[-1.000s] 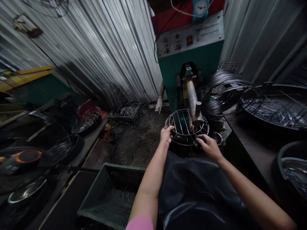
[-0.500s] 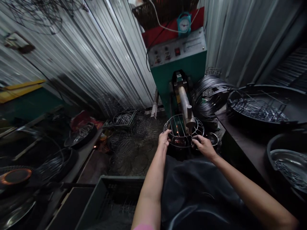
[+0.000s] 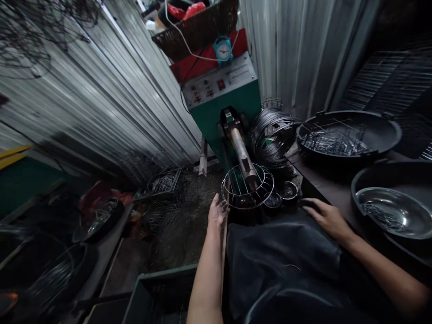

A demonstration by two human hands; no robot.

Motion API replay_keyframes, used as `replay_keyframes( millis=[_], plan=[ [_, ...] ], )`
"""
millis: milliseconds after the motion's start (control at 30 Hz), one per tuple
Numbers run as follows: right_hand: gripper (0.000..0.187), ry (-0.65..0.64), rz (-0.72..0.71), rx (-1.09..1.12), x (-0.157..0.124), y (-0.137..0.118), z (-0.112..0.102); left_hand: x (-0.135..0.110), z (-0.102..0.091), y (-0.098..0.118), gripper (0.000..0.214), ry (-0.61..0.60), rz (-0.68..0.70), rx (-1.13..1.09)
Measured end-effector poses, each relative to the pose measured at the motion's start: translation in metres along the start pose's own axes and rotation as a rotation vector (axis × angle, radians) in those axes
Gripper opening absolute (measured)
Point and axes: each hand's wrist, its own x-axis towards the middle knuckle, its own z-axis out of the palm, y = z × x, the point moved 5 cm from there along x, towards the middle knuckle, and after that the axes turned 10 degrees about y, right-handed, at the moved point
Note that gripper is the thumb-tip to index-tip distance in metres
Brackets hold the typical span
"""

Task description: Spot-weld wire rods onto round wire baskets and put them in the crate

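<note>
The left hand (image 3: 218, 212) is free, fingers spread, just beside a round rack (image 3: 241, 194) of thin, shiny wire. The rack is at the tip of a smooth, thick metal arm (image 3: 240, 148). The right hand (image 3: 327, 219) bends near the dark, flat bench (image 3: 335, 180) — I can't tell if it holds anything. Behind, the wall (image 3: 162, 92) is grey, bumpy metal.

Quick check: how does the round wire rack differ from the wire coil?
The rack is an open frame of spaced wires, while the coil is many strands bundled together. The rack sits at the tip of the metal arm; the coil lies to the arm's right. Both look round and metallic.
</note>
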Motion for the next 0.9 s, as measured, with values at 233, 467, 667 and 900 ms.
replay_keyframes(
  millis=[233,467,667,900],
  plan=[
    [0.054,0.342,0.211,-0.453,-0.040,0.080,-0.114,-0.021,-0.031,-0.072,0.023,0.022,-0.114,-0.156],
    [0.046,0.131,-0.107,-0.190,-0.003,0.013,-0.004,-0.035,0.000,-0.059,0.032,0.063,-0.035,-0.136],
    [0.028,0.071,-0.071,0.087,0.011,0.002,0.049,-0.020,0.015,0.005,0.047,0.196,0.036,0.053],
    [0.032,-0.023,-0.080,0.262,0.019,-0.028,0.080,-0.003,0.060,0.008,0.036,0.145,-0.025,0.127]
  ],
)
